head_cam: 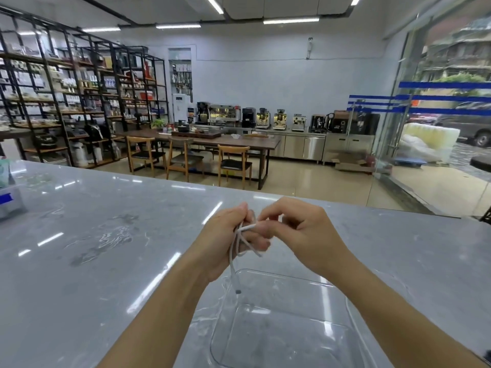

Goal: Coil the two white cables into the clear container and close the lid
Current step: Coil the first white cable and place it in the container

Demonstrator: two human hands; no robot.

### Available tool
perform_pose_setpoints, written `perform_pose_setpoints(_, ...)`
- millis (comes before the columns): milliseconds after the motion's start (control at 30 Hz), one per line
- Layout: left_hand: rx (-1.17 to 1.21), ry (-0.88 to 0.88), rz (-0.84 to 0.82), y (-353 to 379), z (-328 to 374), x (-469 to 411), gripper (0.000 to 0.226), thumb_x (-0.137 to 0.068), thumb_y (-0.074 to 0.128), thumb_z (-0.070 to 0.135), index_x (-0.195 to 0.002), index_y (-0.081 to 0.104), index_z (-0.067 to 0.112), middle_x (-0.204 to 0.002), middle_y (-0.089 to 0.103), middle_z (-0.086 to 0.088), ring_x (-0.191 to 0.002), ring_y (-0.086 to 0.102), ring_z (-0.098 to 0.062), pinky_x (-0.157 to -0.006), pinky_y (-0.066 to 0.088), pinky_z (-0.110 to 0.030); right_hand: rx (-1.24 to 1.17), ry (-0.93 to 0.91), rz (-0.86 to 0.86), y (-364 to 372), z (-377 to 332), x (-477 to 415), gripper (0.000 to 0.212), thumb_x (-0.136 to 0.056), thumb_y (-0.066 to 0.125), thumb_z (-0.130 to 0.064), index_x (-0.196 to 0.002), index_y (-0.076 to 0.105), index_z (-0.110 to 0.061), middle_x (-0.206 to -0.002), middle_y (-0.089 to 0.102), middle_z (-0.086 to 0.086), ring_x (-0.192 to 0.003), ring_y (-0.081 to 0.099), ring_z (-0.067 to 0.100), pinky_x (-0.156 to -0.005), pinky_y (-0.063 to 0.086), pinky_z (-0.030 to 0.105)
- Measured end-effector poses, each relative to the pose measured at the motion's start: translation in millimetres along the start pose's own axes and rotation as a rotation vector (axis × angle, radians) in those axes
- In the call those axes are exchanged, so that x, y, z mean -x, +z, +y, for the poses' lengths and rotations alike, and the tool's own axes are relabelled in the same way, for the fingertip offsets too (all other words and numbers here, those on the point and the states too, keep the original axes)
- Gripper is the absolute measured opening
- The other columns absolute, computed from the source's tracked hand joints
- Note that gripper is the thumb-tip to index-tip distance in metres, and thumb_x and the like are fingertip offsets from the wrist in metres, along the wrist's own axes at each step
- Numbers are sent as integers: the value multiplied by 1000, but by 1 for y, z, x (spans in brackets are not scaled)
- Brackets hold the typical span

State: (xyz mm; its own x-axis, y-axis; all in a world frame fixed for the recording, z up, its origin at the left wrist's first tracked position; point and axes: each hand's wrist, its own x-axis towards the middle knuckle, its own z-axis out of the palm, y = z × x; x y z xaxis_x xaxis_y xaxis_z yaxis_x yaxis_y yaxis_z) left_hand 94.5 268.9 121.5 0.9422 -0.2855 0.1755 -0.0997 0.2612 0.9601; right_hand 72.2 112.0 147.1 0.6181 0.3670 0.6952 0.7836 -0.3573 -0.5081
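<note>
1 cable (233,257) sat in the curled left hand (224,235); the right hand (300,229) pinched it beside those fingers. Its plug (238,291) hung below them, over the container (220,328).

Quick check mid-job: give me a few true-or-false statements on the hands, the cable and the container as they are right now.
1. Both the left hand and the right hand hold the white cable. True.
2. The cable lies coiled inside the clear container. False: it is held in the air above it.
3. The plug end hangs free below the left hand. True.
4. The container stands on a wooden table. False: it stands on a grey marble-look counter.
</note>
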Motion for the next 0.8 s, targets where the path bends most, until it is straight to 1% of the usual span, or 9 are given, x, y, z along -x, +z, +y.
perform_pose_setpoints(67,172,22,170,-7,-3,-5,36,-98,33,27,-76,52,6,-64,72,-12,-57,69,-21,-51,55,-26,-8,-2,-54,-2,5,4,3,-76,71,-10,-75,68,-12,-65,59,-9,-57,49,7,-55,36,13)
perform_pose_setpoints(133,399,57,248,-18,-3,-9,36,-99,32,27,-75,50,8,-59,70,-8,-49,65,-14,-45,52,-23,61,25,-154,-3,14,12,4,-77,70,-16,-75,67,-17,-66,60,-8,-58,48,9,-56,37,15)
perform_pose_setpoints(200,612,57,229,-30,0,-10,35,-99,31,28,-71,45,12,-44,52,3,-30,41,-6,-32,36,-17,153,183,-261,-3,27,18,7,-79,69,-22,-74,64,-23,-66,58,-12,-57,48,3,-58,37,17)
perform_pose_setpoints(267,702,42,149,-38,1,-8,36,-98,30,28,-69,43,14,-41,37,7,-29,20,-4,-29,21,-15,144,395,-349,-7,38,18,7,-81,66,-25,-76,63,-21,-66,59,-10,-53,49,-1,-56,40,18)
perform_pose_setpoints(367,677,35,-14,-44,-1,-5,35,-93,36,27,-63,50,14,-41,31,7,-36,11,-7,-31,18,-16,-107,632,-392,-12,48,16,16,-87,59,-29,-89,64,-14,-74,69,2,-59,60,10,-59,47,24)
perform_pose_setpoints(533,553,9,-139,-43,-4,-4,36,-90,38,28,-59,52,16,-50,18,7,-35,12,-6,-33,16,-17,-595,651,-460,-12,52,13,41,-84,55,-42,-115,55,-15,-101,70,13,-92,67,29,-73,53,33)
perform_pose_setpoints(633,524,9,-136,-42,-6,-4,34,-90,38,27,-61,49,15,-51,18,7,-35,12,-6,-34,15,-17,-869,593,-399,-10,50,10,27,-85,56,-27,-100,63,-6,-85,71,15,-67,67,25,-56,52,29)
perform_pose_setpoints(700,529,16,-131,-44,-6,-4,34,-90,38,28,-60,50,15,-50,18,8,-35,12,-6,-33,16,-17,-820,594,-273,-11,53,8,18,-85,56,-19,-87,67,-4,-73,71,11,-45,59,16,-39,42,21)
perform_pose_setpoints(800,440,31,-182,-46,-6,-1,32,-87,46,32,-59,52,17,-45,22,9,-36,13,-6,-34,17,-17,-244,621,-75,-15,65,8,16,-87,57,-11,-77,68,-4,-76,71,12,-38,58,15,-30,34,17)
